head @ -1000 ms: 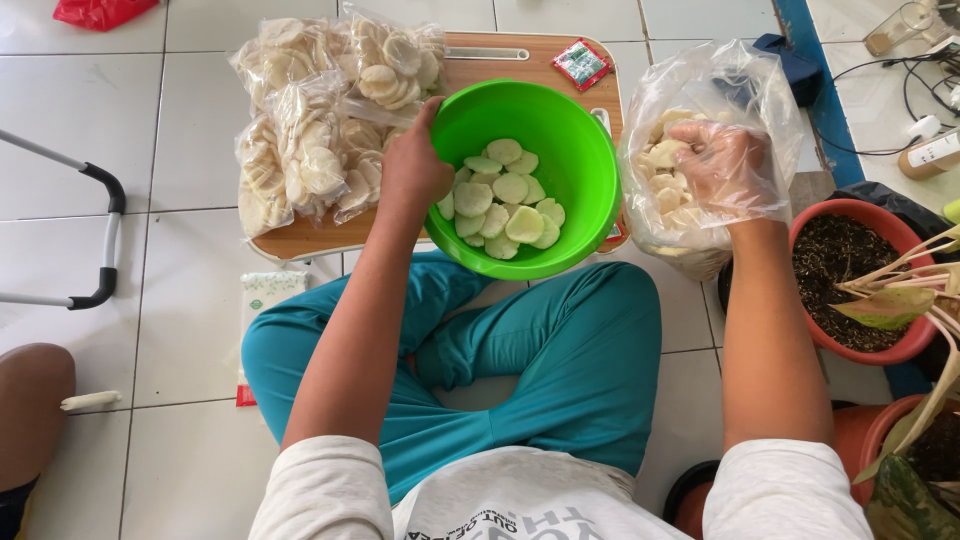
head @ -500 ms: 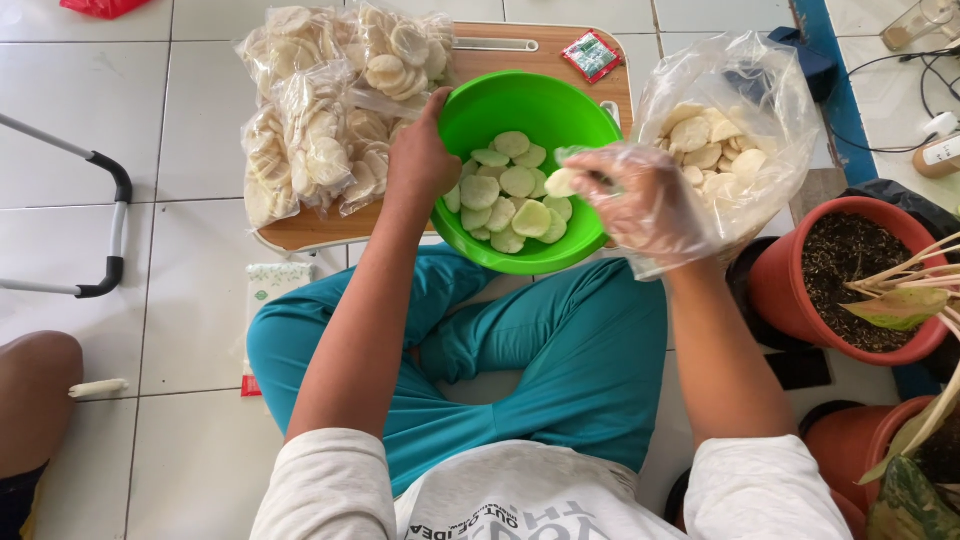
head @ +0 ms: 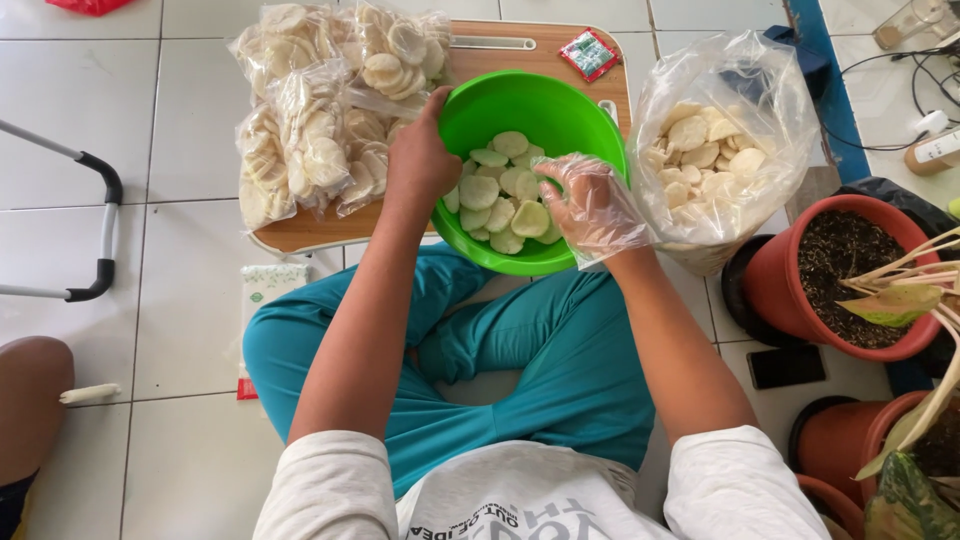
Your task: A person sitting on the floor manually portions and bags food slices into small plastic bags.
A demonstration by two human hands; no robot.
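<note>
Steadying the green bowl (head: 545, 120) by its left rim, the bare left hand (head: 420, 160) clamps it at the wooden tray's (head: 300, 232) near edge. Inside, the plastic-gloved right hand (head: 590, 205) curls loosely over pale round crackers (head: 495, 190), seemingly gathering them, an open bagful (head: 715, 150) standing just right.

A home, likely a porch or living area: white tiled floor (head: 180, 300), potted plants in terracotta pots (head: 840, 300), a low wooden table (head: 300, 232), charger cables (head: 900, 75).
</note>
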